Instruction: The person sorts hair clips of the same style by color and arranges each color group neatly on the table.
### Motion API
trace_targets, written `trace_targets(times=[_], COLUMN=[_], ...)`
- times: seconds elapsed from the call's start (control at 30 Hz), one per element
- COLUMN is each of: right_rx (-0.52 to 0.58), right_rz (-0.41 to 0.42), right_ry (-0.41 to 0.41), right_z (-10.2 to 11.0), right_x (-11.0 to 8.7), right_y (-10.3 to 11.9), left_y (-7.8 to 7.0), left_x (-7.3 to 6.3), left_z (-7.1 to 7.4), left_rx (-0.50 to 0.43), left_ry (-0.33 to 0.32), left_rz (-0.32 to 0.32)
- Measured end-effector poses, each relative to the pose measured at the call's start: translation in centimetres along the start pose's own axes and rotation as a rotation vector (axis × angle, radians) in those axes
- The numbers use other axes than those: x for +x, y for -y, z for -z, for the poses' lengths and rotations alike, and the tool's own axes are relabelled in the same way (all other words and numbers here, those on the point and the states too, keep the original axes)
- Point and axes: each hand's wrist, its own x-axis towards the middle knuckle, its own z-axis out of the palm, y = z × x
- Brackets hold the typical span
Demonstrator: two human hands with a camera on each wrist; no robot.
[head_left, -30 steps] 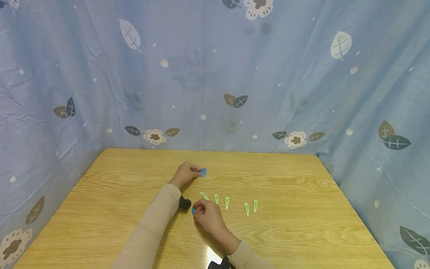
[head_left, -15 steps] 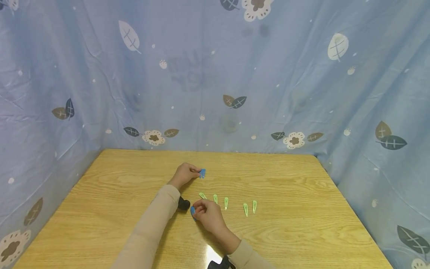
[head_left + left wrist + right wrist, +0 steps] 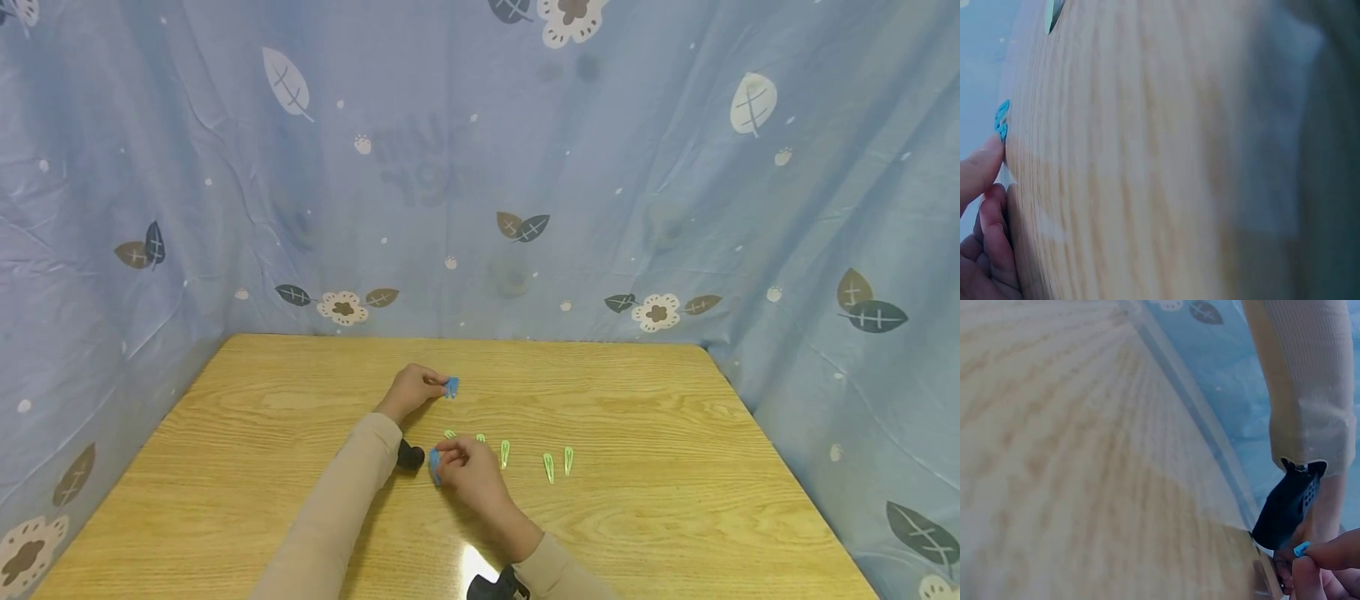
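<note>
My left hand [image 3: 411, 390] reaches toward the far side of the table, thumb and fingers pinching blue snap hair clips [image 3: 452, 387] at their left edge. In the left wrist view those blue clips [image 3: 1002, 115] stick out past the thumb tip. Nearer to me, my right hand [image 3: 474, 479] pinches another blue snap hair clip [image 3: 434, 467], which points away from me. Only a small bit of that blue clip [image 3: 1300, 549] shows between thumb and finger in the right wrist view. Light green snap clips [image 3: 505, 453] lie beyond the right hand, two of them partly hidden by it.
Two more green clips [image 3: 549, 467] lie farther right on the wooden table [image 3: 675, 500]. A black wrist camera [image 3: 409, 457] on the left arm sits close to the right hand's clip. Blue patterned curtain [image 3: 450, 167] surrounds the back and sides.
My right hand has shifted slightly forward with its blue clip, now covering more of two green clips. More of that blue clip shows than a second ago. The left hand stays nearly still.
</note>
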Motion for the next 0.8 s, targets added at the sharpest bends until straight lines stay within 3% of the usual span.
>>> trace_targets(times=[0.33,0.6,0.8], right_rx=[0.12,0.135,0.193], right_rz=[-0.036,-0.057,-0.08], right_ry=[-0.017,-0.045,-0.058], right_z=[1.1,2.8,4.1], right_x=[0.3,-0.3,1.8], right_y=[0.3,4.1,3.5], left_y=[-0.2,0.2,0.0], left_x=[-0.1,-0.1,0.0], left_z=[0.1,0.0,0.1], left_rx=[0.008,0.004,-0.004], left_ry=[0.012,0.011,0.011], left_rz=[0.01,0.015,0.008])
